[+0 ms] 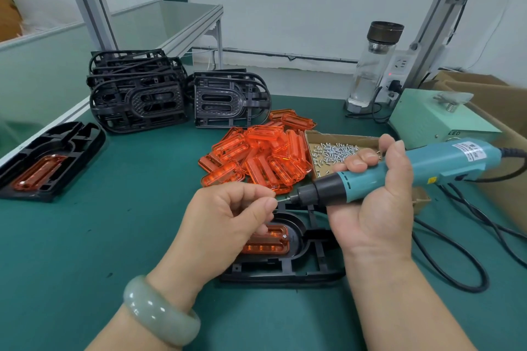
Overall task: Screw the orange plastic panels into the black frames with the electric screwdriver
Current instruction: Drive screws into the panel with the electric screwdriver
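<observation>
Clock: we read it from the black frame under the hands, with twelve pointing away from the wearer.
Right hand: we see it raised over the frame's 2 o'clock side, palm turned towards the camera. The fingers are wrapped round the electric screwdriver in a firm hold.
Electric screwdriver: it lies nearly level, with the black nose towards 9 o'clock and the tail towards 3 o'clock. Its cable loops over the mat at 3 to 4 o'clock.
Left hand: it comes in from 7 o'clock with the wrist bent and a pale bangle on the forearm. Thumb and forefinger pinch the tip of the bit. We cannot tell whether a screw sits between them.
Black frame: it lies flat on the green mat, partly hidden by both hands, with an orange panel seated in it.
Loose orange panels: heaped at 12 o'clock, near the frame.
Screws: in a cardboard tray at 1 o'clock, touching the heap.
Bare frame stacks: at 10 to 11 o'clock, well apart.
Finished frame: at 9 o'clock, by the table's left edge.
Room: the widest stretch of mat lies from 8 to 10 o'clock. At 2 o'clock a green power box and a cardboard box crowd the right side.
</observation>
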Tool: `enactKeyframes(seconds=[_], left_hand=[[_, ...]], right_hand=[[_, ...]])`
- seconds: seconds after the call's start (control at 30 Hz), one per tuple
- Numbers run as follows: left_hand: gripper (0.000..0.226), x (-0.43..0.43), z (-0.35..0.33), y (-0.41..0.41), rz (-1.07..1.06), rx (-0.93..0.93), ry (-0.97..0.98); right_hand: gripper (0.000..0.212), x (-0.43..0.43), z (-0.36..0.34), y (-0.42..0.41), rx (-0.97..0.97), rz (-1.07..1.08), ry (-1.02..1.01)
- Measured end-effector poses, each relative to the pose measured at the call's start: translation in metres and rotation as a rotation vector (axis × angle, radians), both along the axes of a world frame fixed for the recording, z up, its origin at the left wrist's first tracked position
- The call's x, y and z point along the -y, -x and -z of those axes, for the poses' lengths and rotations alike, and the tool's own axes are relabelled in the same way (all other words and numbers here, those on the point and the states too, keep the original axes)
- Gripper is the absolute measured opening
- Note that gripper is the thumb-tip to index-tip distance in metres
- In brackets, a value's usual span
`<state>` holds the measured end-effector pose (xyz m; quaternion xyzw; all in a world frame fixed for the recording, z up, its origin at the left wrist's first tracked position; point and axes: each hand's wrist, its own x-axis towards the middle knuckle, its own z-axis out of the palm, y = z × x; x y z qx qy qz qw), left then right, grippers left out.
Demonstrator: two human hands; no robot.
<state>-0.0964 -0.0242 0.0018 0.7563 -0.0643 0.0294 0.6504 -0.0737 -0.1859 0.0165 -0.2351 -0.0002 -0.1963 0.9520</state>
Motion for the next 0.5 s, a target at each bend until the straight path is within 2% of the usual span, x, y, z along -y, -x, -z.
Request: enactKeyframes(seconds=[0.07,0.17,0.23,0.37,0.5], left_hand=[[0.006,-0.009,0.0,-0.003,-0.034,0.009,-0.047],[0.015,-0.031,0.002,-0.01,-0.095,-0.006,-0.352],[0.017,-0.043,0.005,-0.012,-0.042,-0.082,-0.479],[0.022,-0.047,0.008,-0.009,0.132,-0.164,-0.597],[0.03,-0.046,0.01,-0.01,0.157,-0.144,-0.717]], right_hand=[[0.008,0.001,0.0,0.0,-0.007,0.0,0.004],[0.015,0.004,0.0,0.0,-0.009,-0.011,0.009],[0.015,0.005,0.001,0.0,-0.012,-0.018,0.025],[0.014,0.003,0.003,-0.001,-0.032,-0.032,0.074],[0.016,-0.002,0.003,0.0,-0.044,-0.046,0.117]])
